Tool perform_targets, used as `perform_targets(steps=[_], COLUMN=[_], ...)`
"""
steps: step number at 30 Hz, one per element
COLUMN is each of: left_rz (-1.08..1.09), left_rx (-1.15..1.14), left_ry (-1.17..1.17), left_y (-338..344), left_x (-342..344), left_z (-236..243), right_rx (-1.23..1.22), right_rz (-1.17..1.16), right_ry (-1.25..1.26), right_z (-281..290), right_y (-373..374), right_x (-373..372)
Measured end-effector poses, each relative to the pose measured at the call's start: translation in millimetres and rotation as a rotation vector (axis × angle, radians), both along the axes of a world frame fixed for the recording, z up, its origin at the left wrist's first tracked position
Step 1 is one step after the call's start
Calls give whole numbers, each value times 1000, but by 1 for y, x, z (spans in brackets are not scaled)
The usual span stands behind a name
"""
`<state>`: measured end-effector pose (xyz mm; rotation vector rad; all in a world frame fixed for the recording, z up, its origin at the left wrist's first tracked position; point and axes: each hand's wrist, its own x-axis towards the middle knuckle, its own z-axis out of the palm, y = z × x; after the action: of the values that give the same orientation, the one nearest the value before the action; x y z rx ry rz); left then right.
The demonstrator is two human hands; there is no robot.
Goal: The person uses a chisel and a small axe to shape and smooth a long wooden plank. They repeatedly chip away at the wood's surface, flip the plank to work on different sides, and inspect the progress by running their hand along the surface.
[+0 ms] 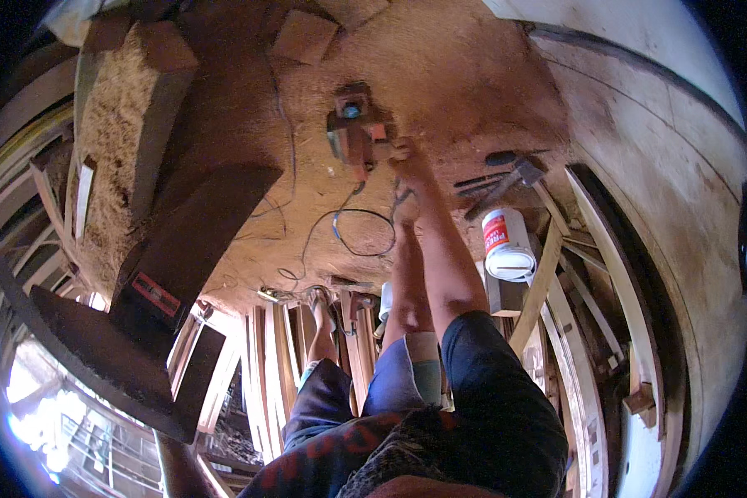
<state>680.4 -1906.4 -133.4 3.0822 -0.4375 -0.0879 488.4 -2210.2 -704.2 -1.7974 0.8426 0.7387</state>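
My right hand (402, 151) reaches far forward with the arm stretched out. Its fingers curl at the right side of a corded power tool (355, 143) with a reddish and dark body, and seem to grip it there; motion blur softens the detail. The tool is low over the brown, dusty floor, and I cannot tell whether it rests on it. A dark cord (340, 214) runs from the tool toward me and loops on the floor. My left hand is out of the picture. My sandalled foot (405, 207) stands just below the right hand.
A thick wooden beam (133, 124) and a dark slab (195, 241) stand at left. On the right are a white bucket (507, 245), a hammer (524, 173), other tools and leaning boards (622, 290). A second drill-like tool (358, 304) lies near my feet.
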Motion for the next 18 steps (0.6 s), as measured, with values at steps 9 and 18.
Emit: perform_targets(steps=[9, 18], left_rz=[118, 180], left_rx=[-109, -198], left_ry=[-16, -55], left_y=[7, -2], left_x=[-2, -7], left_z=[13, 30], right_rx=[-51, -146], right_rz=[-1, 365], right_ry=[4, 58], right_z=[37, 337], right_y=[96, 45], right_x=[24, 0])
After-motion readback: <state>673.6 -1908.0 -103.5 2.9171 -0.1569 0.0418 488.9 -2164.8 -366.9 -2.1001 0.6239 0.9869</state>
